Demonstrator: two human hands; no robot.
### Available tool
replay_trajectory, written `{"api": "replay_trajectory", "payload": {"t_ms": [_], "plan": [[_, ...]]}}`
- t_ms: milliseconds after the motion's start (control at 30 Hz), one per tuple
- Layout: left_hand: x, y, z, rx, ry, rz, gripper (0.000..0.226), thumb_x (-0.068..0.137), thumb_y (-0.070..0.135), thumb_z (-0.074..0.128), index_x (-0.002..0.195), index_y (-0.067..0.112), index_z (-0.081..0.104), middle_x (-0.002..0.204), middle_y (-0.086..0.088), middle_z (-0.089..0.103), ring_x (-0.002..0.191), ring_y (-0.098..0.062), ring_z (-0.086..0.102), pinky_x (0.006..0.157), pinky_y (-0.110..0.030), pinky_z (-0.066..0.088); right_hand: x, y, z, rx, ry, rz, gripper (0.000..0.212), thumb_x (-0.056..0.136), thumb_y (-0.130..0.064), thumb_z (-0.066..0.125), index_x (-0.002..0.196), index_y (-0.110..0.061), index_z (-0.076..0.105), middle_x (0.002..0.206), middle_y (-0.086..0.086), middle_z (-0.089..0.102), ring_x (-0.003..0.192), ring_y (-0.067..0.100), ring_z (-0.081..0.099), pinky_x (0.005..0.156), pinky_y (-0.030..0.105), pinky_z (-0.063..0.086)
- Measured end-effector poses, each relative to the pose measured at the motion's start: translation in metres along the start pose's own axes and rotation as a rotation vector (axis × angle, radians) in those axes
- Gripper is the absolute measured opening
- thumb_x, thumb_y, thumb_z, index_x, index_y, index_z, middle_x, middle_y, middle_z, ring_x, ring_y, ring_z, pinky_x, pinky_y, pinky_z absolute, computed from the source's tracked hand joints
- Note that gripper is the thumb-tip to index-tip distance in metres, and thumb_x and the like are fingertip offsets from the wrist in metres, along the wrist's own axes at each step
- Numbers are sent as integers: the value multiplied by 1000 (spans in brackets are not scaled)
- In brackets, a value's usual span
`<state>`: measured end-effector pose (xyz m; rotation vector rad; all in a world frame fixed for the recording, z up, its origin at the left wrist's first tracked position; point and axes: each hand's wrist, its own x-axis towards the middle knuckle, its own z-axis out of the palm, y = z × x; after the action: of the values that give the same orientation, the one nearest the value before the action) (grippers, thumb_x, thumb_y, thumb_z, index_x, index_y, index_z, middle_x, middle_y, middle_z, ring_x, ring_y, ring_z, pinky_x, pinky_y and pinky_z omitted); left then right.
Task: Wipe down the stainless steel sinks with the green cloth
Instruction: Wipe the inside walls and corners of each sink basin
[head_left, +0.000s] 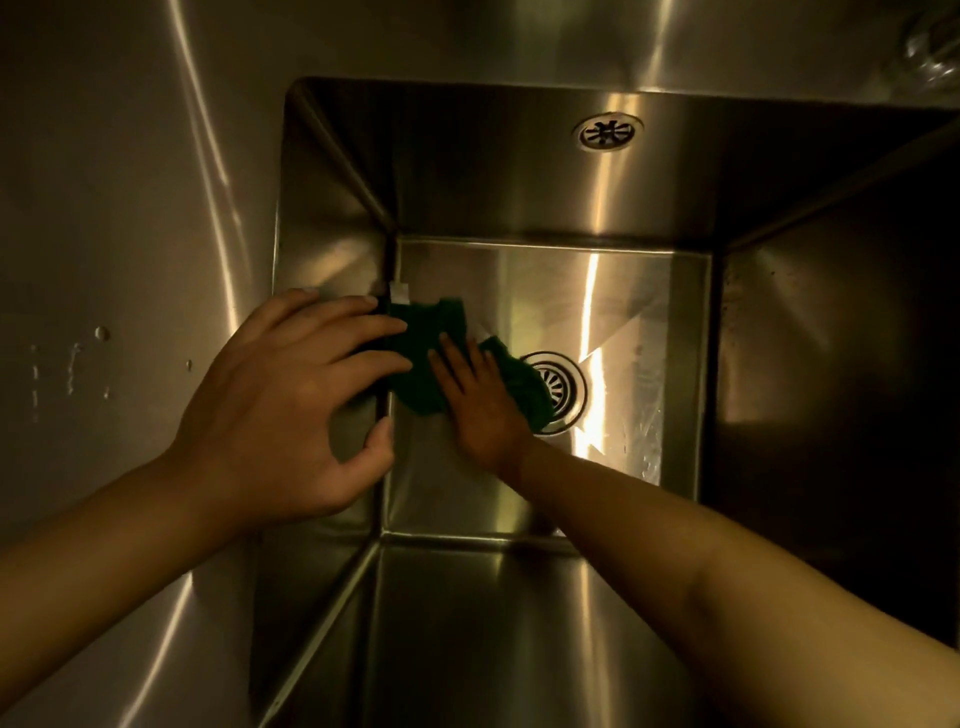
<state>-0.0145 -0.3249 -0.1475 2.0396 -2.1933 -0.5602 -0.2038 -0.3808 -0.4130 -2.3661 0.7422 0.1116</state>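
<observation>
My right hand lies flat, fingers spread, pressing the green cloth on the sink floor, by its left wall. The cloth's right end covers part of the round drain. My left hand hangs open over the sink's left edge, fingers wide, holding nothing. Water drops sit on the shiny steel counter. The room is dim.

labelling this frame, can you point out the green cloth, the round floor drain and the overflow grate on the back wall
green cloth (423, 384): head view, on its middle fold between the two hands
round steel floor drain (563, 387): head view, on its uncovered slotted strainer
oval overflow grate (607, 133): head view, on its centre
</observation>
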Motion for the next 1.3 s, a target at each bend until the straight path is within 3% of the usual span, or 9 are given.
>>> {"api": "replay_trajectory", "payload": {"t_ms": [200, 333, 433, 533, 700, 900, 1000, 1167, 1300], "plan": [[-1, -1, -1, -5, -31, -7, 49, 84, 46, 60, 123, 19, 74, 137, -2, 67, 136, -24, 55, 122, -42, 25, -53, 4, 12, -81, -178, -244, 80, 94, -16, 54, 162, -15, 11, 170, 11, 2, 154, 43, -1, 125, 54, 2], [-1, -2, -1, -12, -28, -10, 49, 83, 46, 62, 122, 19, 75, 137, -2, 67, 136, -23, 55, 122, -40, 24, -113, 35, 2, -176, -374, -363, 100, 88, -14, 64, 163, -23, -2, 170, 2, -11, 155, 34, -13, 125, 49, -4], [-1, -2, -1, -14, -20, -3, 46, 82, 44, 63, 119, 19, 76, 135, -2, 68, 134, -24, 56, 121, -40, 25, -154, 64, -18, -224, -486, -289, 109, 87, -7, 64, 160, -29, -14, 167, -4, -24, 153, 29, -24, 124, 49, -5], [-2, -2, -2, -22, -24, -5, 45, 83, 44, 62, 118, 19, 76, 133, -2, 69, 134, -25, 57, 121, -40, 25, -185, 82, -40, -273, -545, -69, 115, 87, -4, 63, 156, -32, -25, 163, -6, -34, 151, 30, -27, 126, 50, 0], [-1, -3, -2, -30, -30, -9, 45, 83, 45, 60, 117, 20, 76, 132, 0, 69, 133, -24, 57, 123, -35, 20, -197, 103, -71, -206, -404, 287, 103, 95, -30, 61, 158, -23, -20, 164, 1, -30, 153, 36, -19, 125, 58, 10], [-1, -3, 0, -34, -13, -6, 43, 82, 43, 62, 115, 19, 77, 130, 0, 70, 133, -24, 58, 121, -38, 24, -127, 122, -93, 55, 50, 728, 90, 92, -15, 54, 163, -19, -1, 170, 2, -9, 155, 36, 6, 123, 53, 24], [-1, -3, 0, -34, 1, -3, 43, 82, 43, 62, 115, 18, 77, 130, -1, 70, 133, -24, 58, 122, -37, 24, -79, 139, -107, -26, 174, 755, 84, 90, -32, 44, 162, -18, 2, 170, 7, 2, 155, 37, 5, 126, 54, 11], [-1, -2, 0, -28, -6, -12, 44, 83, 43, 63, 116, 18, 77, 131, 0, 70, 133, -23, 58, 122, -38, 24, -3, 129, -106, -37, 228, 739, 84, 91, -20, 52, 161, -9, 7, 169, 14, 1, 153, 45, 2, 126, 51, 7], [-1, -2, 1, -15, -8, -21, 45, 82, 44, 62, 117, 19, 77, 132, 0, 70, 133, -23, 57, 122, -37, 24, 17, 79, -82, -29, 197, 529, 88, 89, -5, 54, 162, -11, 6, 170, 13, -3, 155, 40, -5, 126, 52, 1]]}}
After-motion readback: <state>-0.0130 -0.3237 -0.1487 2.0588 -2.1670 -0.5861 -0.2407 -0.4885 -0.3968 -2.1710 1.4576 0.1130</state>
